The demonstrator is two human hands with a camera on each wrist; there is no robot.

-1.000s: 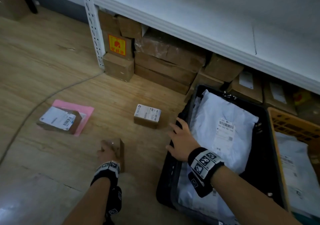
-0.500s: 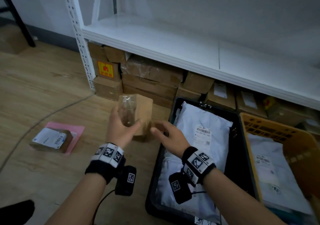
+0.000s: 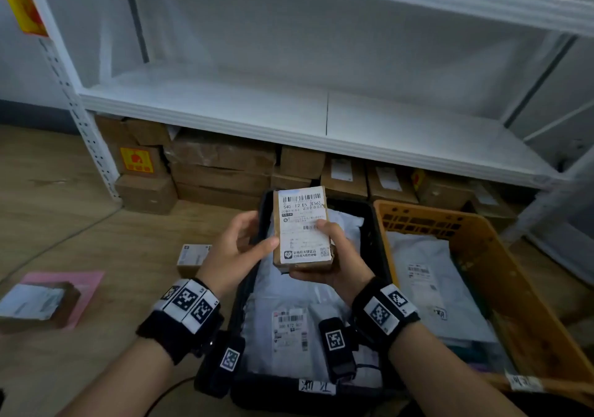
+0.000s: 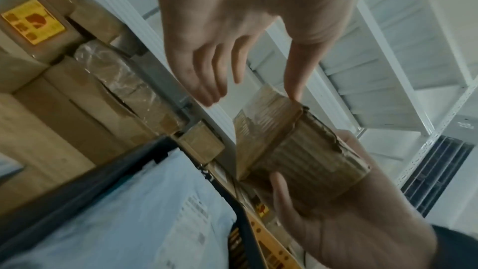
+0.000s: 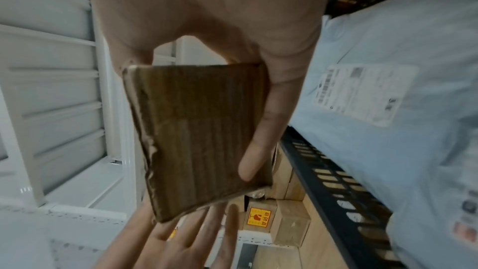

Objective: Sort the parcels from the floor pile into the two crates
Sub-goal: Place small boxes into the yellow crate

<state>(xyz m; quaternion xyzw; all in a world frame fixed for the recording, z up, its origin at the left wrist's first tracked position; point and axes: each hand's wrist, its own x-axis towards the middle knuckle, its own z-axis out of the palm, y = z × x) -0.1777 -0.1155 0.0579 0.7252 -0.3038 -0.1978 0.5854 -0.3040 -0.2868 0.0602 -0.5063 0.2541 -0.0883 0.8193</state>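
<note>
A small brown cardboard parcel [image 3: 302, 228] with a white shipping label is held up above the black crate [image 3: 371, 233]. My right hand [image 3: 337, 251] grips it from below, thumb on the label. In the right wrist view its fingers [image 5: 261, 140] wrap the parcel's plain back [image 5: 201, 136]. My left hand [image 3: 257, 244] is beside it with straight fingers, only the thumb tip touching the left edge [image 4: 294, 93]. The yellow crate [image 3: 482, 243] stands right of the black one. Both hold white mailer bags [image 3: 289, 291].
On the wooden floor to the left lie a small labelled box [image 3: 193, 257] and a box [image 3: 35, 304] on a pink mailer [image 3: 88, 288]. A white shelf rack [image 3: 289, 111] stands behind the crates, with cardboard boxes [image 3: 221, 165] stacked under it.
The parcel went from my left hand into my right and now shows its label. My left hand has let go to a thumb touch. The view has tilted upward.
</note>
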